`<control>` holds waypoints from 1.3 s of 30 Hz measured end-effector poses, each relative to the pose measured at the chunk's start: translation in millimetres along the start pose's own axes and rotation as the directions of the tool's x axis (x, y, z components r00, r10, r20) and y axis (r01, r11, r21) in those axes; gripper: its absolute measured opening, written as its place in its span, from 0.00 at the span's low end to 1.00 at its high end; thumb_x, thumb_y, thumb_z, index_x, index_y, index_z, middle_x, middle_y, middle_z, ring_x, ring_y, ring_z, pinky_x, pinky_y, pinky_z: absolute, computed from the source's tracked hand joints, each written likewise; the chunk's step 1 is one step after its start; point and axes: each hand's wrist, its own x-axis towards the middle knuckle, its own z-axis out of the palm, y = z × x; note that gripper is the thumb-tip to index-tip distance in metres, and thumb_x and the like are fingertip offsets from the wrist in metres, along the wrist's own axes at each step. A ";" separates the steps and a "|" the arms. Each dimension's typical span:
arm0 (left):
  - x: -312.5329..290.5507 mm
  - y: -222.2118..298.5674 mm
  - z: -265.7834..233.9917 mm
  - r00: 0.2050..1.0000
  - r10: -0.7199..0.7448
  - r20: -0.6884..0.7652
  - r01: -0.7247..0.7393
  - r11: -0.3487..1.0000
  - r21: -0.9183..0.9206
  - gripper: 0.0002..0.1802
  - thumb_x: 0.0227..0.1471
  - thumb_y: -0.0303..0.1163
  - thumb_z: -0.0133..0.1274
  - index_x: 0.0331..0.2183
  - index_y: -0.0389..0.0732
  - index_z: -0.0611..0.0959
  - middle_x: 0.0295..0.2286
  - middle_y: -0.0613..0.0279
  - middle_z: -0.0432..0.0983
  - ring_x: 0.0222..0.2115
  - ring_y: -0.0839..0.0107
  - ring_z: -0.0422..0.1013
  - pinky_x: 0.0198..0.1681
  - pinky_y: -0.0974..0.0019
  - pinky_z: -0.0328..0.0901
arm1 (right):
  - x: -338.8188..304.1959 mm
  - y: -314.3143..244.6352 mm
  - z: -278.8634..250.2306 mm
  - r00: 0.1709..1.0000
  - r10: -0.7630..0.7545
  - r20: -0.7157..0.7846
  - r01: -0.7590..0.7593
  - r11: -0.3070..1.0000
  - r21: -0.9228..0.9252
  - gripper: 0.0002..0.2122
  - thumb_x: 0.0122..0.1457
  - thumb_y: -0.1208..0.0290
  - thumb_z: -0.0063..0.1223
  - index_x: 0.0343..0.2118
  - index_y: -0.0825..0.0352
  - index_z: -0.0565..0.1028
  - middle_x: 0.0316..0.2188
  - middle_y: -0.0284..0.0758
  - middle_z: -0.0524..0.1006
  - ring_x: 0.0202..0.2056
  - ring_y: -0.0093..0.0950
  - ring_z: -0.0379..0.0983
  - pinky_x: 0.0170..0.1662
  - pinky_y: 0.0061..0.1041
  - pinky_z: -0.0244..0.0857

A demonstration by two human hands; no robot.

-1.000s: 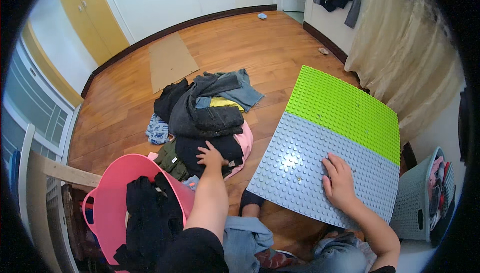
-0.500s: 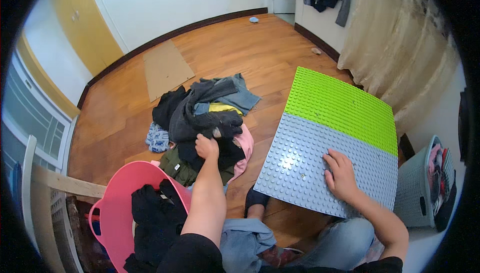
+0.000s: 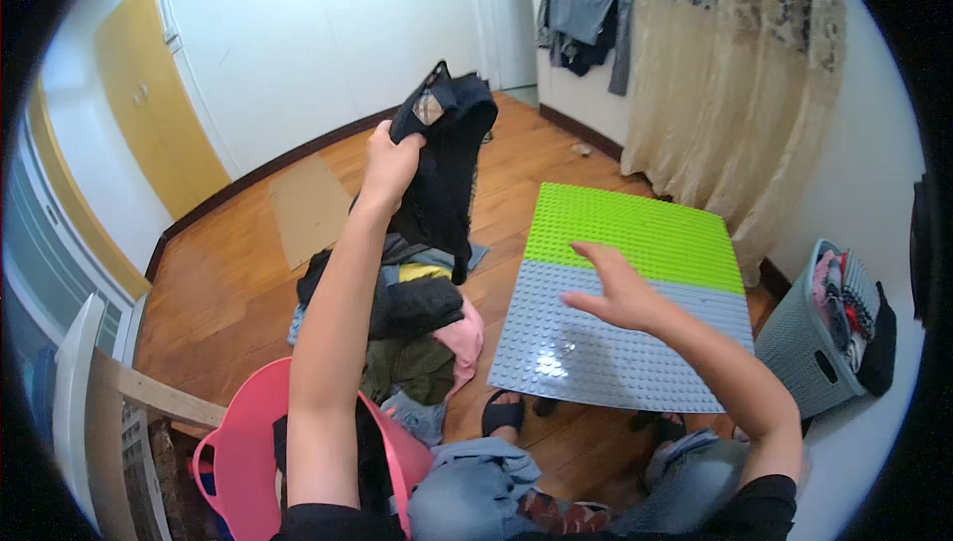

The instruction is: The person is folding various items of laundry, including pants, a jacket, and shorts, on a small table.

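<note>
A black garment (image 3: pixel 447 159) hangs in the air, gripped near its upper edge by my closed left hand (image 3: pixel 390 159). Its exact kind is hard to make out. Below it lies a heap of clothes on the floor, with a dark grey piece (image 3: pixel 427 303), an olive green one (image 3: pixel 409 367), a pink one (image 3: pixel 463 342) and a bit of yellow cloth (image 3: pixel 425 271). My right hand (image 3: pixel 617 288) is over the studded green and grey building-plate tabletop (image 3: pixel 625 347), thumb and fingers apart, holding nothing.
A pink tub (image 3: pixel 243 442) with black clothing stands at the lower left beside a pale wooden frame (image 3: pixel 164 394). At the right is a grey laundry basket (image 3: pixel 802 362) full of clothes. Flat cardboard (image 3: pixel 306 208) lies on the floor, and a beige curtain (image 3: pixel 730 94) hangs behind the tabletop.
My left hand has lifted the black garment up off the heap, away from me. My right hand has come off the grey part of the tabletop and moved left and farther forward.
</note>
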 end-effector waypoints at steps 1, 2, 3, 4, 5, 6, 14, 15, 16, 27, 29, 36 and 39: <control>-14.7 27.8 12.0 0.999 -0.015 0.028 0.018 0.996 -0.086 0.14 0.40 0.26 0.49 0.33 0.31 0.73 0.25 0.60 0.73 0.25 0.72 0.68 0.29 0.70 0.62 | 9.5 -12.8 -1.4 0.998 0.011 -0.063 -0.003 0.992 0.130 0.30 0.45 0.59 0.56 0.47 0.73 0.61 0.44 0.50 0.65 0.49 0.44 0.58 0.51 0.36 0.53; -25.0 46.9 25.3 0.999 0.003 0.043 0.002 0.994 -0.111 0.14 0.40 0.26 0.49 0.33 0.31 0.73 0.25 0.60 0.73 0.25 0.72 0.68 0.29 0.70 0.62 | 15.2 -29.1 -7.4 0.992 -0.011 -0.124 0.030 0.987 0.159 0.31 0.44 0.61 0.57 0.48 0.73 0.59 0.46 0.51 0.64 0.49 0.43 0.58 0.50 0.35 0.53; -34.7 63.3 35.8 0.994 -0.010 0.105 0.029 0.982 -0.185 0.14 0.42 0.26 0.48 0.35 0.31 0.72 0.28 0.59 0.73 0.28 0.71 0.68 0.31 0.70 0.63 | 20.4 -42.5 -13.0 0.982 -0.037 -0.184 0.072 0.979 0.192 0.32 0.43 0.63 0.58 0.50 0.73 0.58 0.47 0.52 0.63 0.50 0.42 0.59 0.50 0.35 0.54; -44.3 76.7 47.7 0.984 -0.014 0.176 0.061 0.964 -0.260 0.15 0.44 0.27 0.48 0.36 0.31 0.72 0.30 0.58 0.72 0.31 0.69 0.69 0.33 0.70 0.64 | 22.8 -47.0 -20.2 0.979 -0.033 -0.203 0.067 0.984 0.166 0.32 0.43 0.63 0.58 0.50 0.73 0.58 0.47 0.52 0.63 0.50 0.42 0.59 0.50 0.35 0.54; -53.2 83.6 58.1 0.981 0.003 0.191 0.051 0.961 -0.273 0.15 0.44 0.27 0.48 0.36 0.31 0.72 0.30 0.58 0.72 0.31 0.69 0.69 0.33 0.70 0.64 | 25.9 -46.4 -24.1 0.965 0.005 -0.263 0.030 0.991 0.130 0.30 0.43 0.65 0.58 0.49 0.72 0.60 0.47 0.49 0.63 0.49 0.39 0.60 0.50 0.32 0.55; -62.6 88.7 68.6 0.954 -0.017 0.298 0.144 0.901 -0.408 0.15 0.45 0.28 0.48 0.37 0.32 0.72 0.31 0.58 0.72 0.31 0.69 0.69 0.34 0.69 0.64 | 24.8 -42.6 -33.1 0.946 0.043 -0.323 -0.012 0.995 0.097 0.28 0.44 0.67 0.59 0.48 0.71 0.61 0.46 0.46 0.64 0.48 0.36 0.62 0.50 0.30 0.56; -74.5 38.6 73.7 0.906 -0.111 0.409 0.178 0.976 -0.129 0.10 0.44 0.27 0.47 0.31 0.33 0.76 0.26 0.66 0.72 0.28 0.77 0.66 0.33 0.73 0.60 | -82.5 8.8 -191.6 0.859 0.434 -0.272 -0.272 0.836 0.477 0.13 0.43 0.85 0.42 0.34 0.71 0.73 0.27 0.33 0.75 0.31 0.23 0.70 0.37 0.20 0.62; -80.6 29.2 72.9 0.880 -0.151 0.450 0.266 0.942 -0.204 0.10 0.43 0.28 0.47 0.30 0.33 0.76 0.27 0.66 0.72 0.28 0.77 0.66 0.33 0.73 0.60 | -96.3 18.1 -207.1 0.814 0.500 -0.294 -0.310 0.803 0.509 0.13 0.43 0.84 0.41 0.33 0.71 0.74 0.27 0.32 0.75 0.30 0.23 0.70 0.36 0.20 0.62; -82.9 24.9 70.4 0.875 -0.172 0.453 0.189 0.982 0.009 0.10 0.43 0.28 0.48 0.30 0.33 0.77 0.26 0.66 0.72 0.28 0.76 0.66 0.33 0.74 0.60 | -110.4 23.8 -221.8 0.755 0.543 -0.368 -0.304 0.787 0.537 0.13 0.43 0.84 0.40 0.33 0.70 0.74 0.27 0.32 0.75 0.30 0.23 0.70 0.35 0.20 0.62; -182.3 134.3 135.2 0.490 0.580 0.651 -0.563 0.781 -0.272 0.50 0.31 0.31 0.62 0.55 0.44 0.53 0.55 0.48 0.45 0.57 0.54 0.41 0.58 0.53 0.39 | -101.8 -72.0 -220.2 0.978 -0.087 -0.187 0.092 0.996 0.017 0.13 0.38 0.83 0.41 0.28 0.70 0.75 0.26 0.42 0.76 0.31 0.31 0.72 0.38 0.24 0.63; -187.5 145.6 141.4 0.283 0.621 0.731 -0.787 0.586 -0.193 0.36 0.28 0.31 0.63 0.45 0.44 0.69 0.55 0.47 0.44 0.57 0.51 0.41 0.57 0.53 0.40 | -106.4 -87.2 -217.3 0.974 -0.205 -0.093 0.209 0.977 0.037 0.13 0.37 0.82 0.42 0.28 0.70 0.75 0.26 0.42 0.75 0.30 0.32 0.72 0.38 0.24 0.63; -223.9 153.1 61.3 0.154 0.134 0.979 -0.607 0.795 -0.013 0.13 0.35 0.30 0.56 0.26 0.39 0.70 0.22 0.54 0.70 0.31 0.53 0.67 0.43 0.59 0.58 | -169.1 -155.5 -235.4 0.990 -0.141 0.001 0.141 0.990 0.026 0.15 0.35 0.80 0.48 0.32 0.69 0.73 0.27 0.42 0.74 0.31 0.36 0.71 0.36 0.27 0.64; -225.9 146.9 9.7 0.271 0.128 0.954 -0.542 0.839 0.042 0.12 0.37 0.27 0.55 0.28 0.38 0.71 0.18 0.56 0.69 0.21 0.56 0.68 0.24 0.64 0.61 | -204.6 -160.1 -242.3 0.985 0.042 0.167 0.010 0.956 -0.294 0.18 0.35 0.78 0.50 0.36 0.65 0.70 0.29 0.41 0.72 0.34 0.40 0.69 0.36 0.33 0.63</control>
